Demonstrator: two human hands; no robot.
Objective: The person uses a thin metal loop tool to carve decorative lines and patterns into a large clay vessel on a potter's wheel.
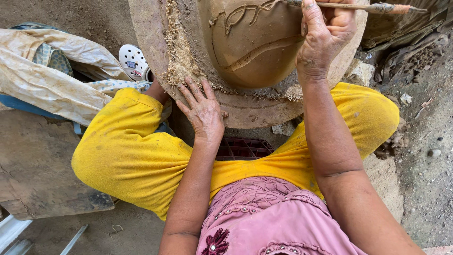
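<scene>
A big clay pot (pixel 252 42) sits on a round turntable (pixel 245 108) between the yellow-trousered knees. The left hand (pixel 203 111) lies flat, fingers spread, on the turntable's rim. The right hand (pixel 325 33) is closed around a thin clay-smeared stick (pixel 368 7) at the pot's wall.

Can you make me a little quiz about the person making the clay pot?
1. True or false: the right hand holds a thin clay-smeared stick.
2. Where does the left hand rest? A) flat on the round clay-caked base B) inside the clay pot C) on the white clog
3. What colour is the cloth over the knees?

Key: 1 true; 2 A; 3 yellow.
</scene>
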